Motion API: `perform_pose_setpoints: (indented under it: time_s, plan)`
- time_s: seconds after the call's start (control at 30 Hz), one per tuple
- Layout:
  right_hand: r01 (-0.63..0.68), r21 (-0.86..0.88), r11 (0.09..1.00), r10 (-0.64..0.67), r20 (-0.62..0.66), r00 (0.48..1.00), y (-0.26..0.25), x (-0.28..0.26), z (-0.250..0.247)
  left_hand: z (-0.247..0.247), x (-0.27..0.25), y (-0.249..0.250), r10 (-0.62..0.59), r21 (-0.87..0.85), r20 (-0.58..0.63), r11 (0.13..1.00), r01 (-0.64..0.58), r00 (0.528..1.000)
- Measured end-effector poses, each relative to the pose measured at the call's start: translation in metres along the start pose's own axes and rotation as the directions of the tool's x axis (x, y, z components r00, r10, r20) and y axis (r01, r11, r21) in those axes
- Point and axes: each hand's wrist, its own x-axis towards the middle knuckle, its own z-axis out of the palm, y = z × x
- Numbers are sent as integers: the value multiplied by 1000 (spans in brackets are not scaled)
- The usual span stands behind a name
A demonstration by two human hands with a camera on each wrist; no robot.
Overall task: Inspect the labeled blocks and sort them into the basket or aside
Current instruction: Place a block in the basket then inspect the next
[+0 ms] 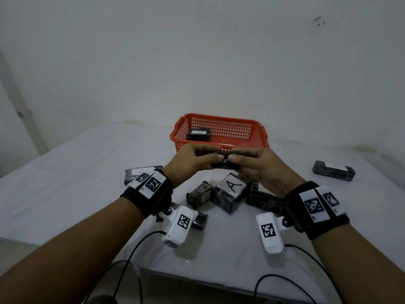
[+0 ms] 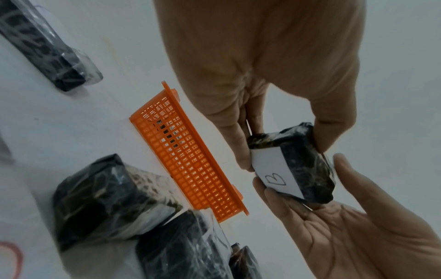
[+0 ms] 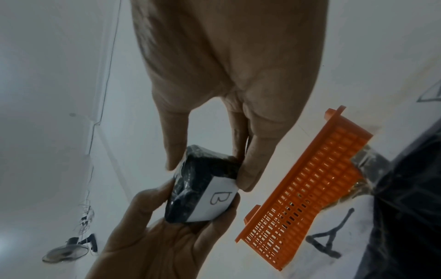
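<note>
Both hands hold one small dark plastic-wrapped block (image 1: 222, 160) in the air just in front of the red basket (image 1: 219, 118). My left hand (image 1: 215, 155) pinches its left end and my right hand (image 1: 235, 155) pinches its right end. The block's white label faces down towards the wrist cameras and reads B (image 2: 274, 177), also legible in the right wrist view as B (image 3: 220, 197). One block labelled A (image 1: 198, 134) lies inside the basket. Under the hands sits a larger block labelled A (image 1: 230, 189).
More wrapped blocks lie on the white table: one at far right (image 1: 333, 173), one labelled A behind my left wrist (image 1: 138, 172), several small ones (image 1: 198, 194) around the big one. Cables (image 1: 131, 255) hang off the front edge. A wall stands close behind the basket.
</note>
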Motion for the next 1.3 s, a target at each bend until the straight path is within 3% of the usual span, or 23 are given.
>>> perform_pose_setpoints:
  time_s: [0.17, 0.3, 0.47, 0.6, 0.77, 0.9, 1.03, 1.2, 1.3]
  plan:
    - [26, -47, 999, -26, 21, 999, -3, -1, -2, -1, -2, 4, -36, -25, 46, 999, 38, 998]
    - [-2, -30, 1000, 5, 74, 997, -5, -2, -1, -1, -3, 5, 11, 41, 14, 999, -12, 1000]
    - [12, -106, 994, -11, 8, 1000, -1, 0, -4, -2, -3, 6, -15, 64, 27, 998, 13, 1000]
    - [-70, -56, 996, 71, 20, 997, 1, 1, -1, -3, -3, 6, 3, 132, -12, 991, -1, 1000]
    - [-86, -62, 994, 82, -64, 995, 3, -1, -4, 0, -5, 6, 8, 72, 51, 997, -12, 999]
    - [-27, -118, 993, 18, -69, 997, 4, -4, -6, 1, -4, 4, 38, 114, -22, 993, -36, 999]
    - [-53, -116, 992, 51, -18, 999, 3, -4, -5, 0, -5, 2, 125, 185, -77, 977, -109, 989]
    - [-121, -57, 991, 122, 10, 992, 0, -3, -2, 1, -6, 2, 144, 166, -41, 977, -136, 989]
    - [-99, -72, 992, 100, 6, 995, 3, -2, -5, 2, -6, 3, 78, 136, 16, 988, -79, 997]
